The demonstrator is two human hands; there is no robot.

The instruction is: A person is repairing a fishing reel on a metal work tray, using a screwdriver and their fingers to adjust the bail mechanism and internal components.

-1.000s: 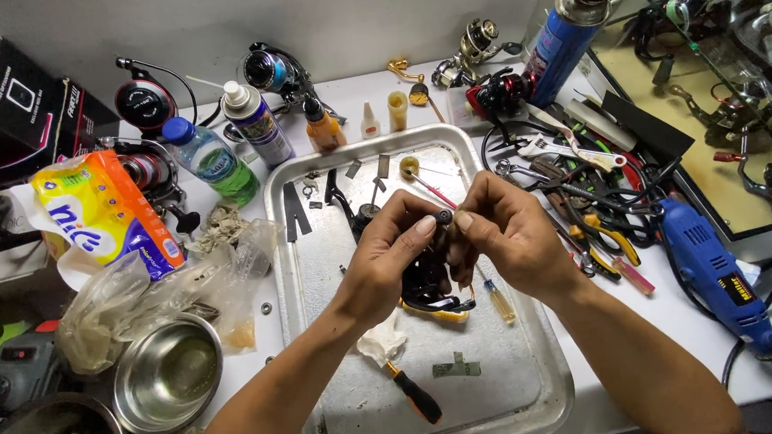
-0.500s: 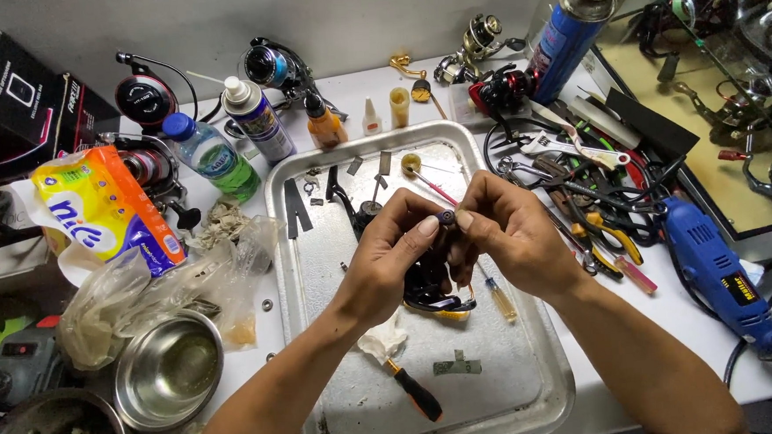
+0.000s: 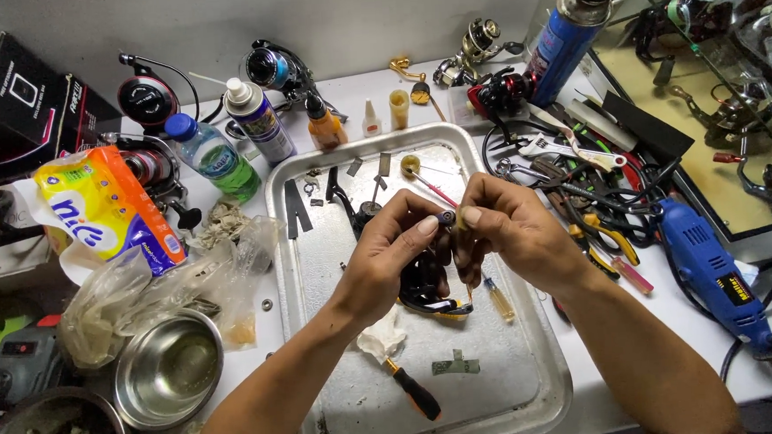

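Observation:
My left hand (image 3: 394, 256) and my right hand (image 3: 508, 230) meet over a metal tray (image 3: 509, 387). Between the fingertips of both hands sits a small dark round part (image 3: 447, 216). Under the hands lies a black fishing reel body (image 3: 423, 287) with gold trim, partly hidden by my fingers. A black-handled screwdriver (image 3: 413, 392) with a wad of white tissue on it lies on the tray below my left wrist. A small amber vial (image 3: 499, 300) lies beside the reel body.
A steel bowl (image 3: 167, 368) and crumpled plastic bags sit left of the tray. Spray cans, a green bottle (image 3: 213, 156), glue bottles and reels stand behind it. Pliers, wrenches and a blue rotary tool (image 3: 715, 275) crowd the right side. A yellow tissue pack (image 3: 104, 214) lies far left.
Both hands have stayed together over the tray, fingers shifting only slightly on the small part. Nothing else has moved.

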